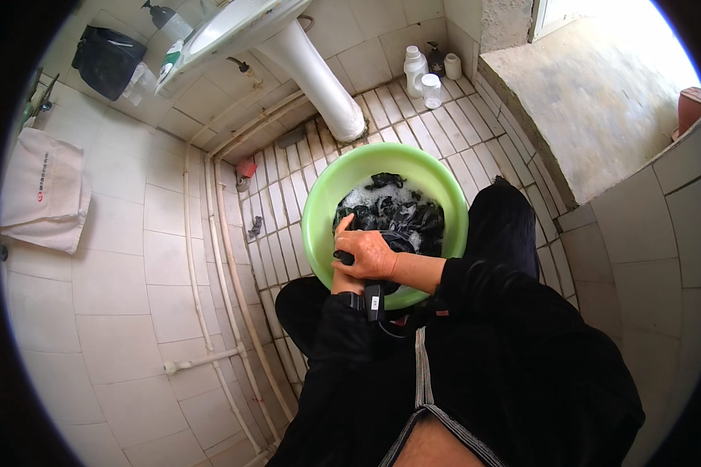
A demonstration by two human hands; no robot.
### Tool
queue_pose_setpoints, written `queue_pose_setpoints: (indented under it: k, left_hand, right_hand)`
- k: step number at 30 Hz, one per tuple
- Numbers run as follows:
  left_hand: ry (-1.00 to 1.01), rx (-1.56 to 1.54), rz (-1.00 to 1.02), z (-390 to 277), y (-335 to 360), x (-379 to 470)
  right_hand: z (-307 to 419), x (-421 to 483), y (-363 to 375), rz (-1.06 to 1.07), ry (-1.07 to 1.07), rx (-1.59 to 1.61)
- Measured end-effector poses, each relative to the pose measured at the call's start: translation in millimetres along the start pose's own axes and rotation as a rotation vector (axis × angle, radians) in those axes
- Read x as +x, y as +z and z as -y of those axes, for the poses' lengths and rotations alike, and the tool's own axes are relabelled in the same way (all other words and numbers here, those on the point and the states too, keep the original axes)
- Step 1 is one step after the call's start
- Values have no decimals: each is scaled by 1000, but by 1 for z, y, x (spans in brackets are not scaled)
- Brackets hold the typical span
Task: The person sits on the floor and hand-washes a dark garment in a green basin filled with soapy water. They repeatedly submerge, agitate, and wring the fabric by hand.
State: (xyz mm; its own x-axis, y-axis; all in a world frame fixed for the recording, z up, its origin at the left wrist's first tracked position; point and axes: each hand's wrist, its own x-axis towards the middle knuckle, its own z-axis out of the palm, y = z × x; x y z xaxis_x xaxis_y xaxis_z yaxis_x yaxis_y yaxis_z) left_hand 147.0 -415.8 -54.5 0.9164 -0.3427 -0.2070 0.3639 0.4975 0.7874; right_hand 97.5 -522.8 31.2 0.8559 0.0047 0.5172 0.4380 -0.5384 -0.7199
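In front of me a light green plastic basin holds soaking black cloth and white suds. My right hand reaches across from the right and lies over my left hand. Its fingers curl round a bunch of wet black cloth that pokes out at its left side. Most of my left hand is hidden beneath the right one, and only a finger and the wrist area show. A black strap with a small black device sits at my left wrist, close to the basin's near rim.
The white washbasin pedestal stands beyond the basin. A white bottle and a clear jar stand by the back wall. Pipes run along the left wall. A raised concrete step lies at right, my knee near it.
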Motion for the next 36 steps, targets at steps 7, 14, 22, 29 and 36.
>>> queue_pose_setpoints:
  k: [7, 14, 22, 29, 36]
  left_hand:
    - [-274, -209, -359, 9, 21, 42]
    - [69, -34, -16, -26, 37, -19]
    - [-315, -187, -310, -14, 38, 26]
    - [-256, -293, -283, -14, 15, 28]
    - [-224, -208, 33, -30, 20, -15]
  right_hand:
    - [-60, 27, -17, -7, 573, -270]
    - [-1, 4, 2, 65, -63, -34]
    - [-74, 24, -18, -45, 534, -193]
    - [-49, 5, -21, 111, 204, -27]
    - [-8, -1, -29, 140, -89, 36]
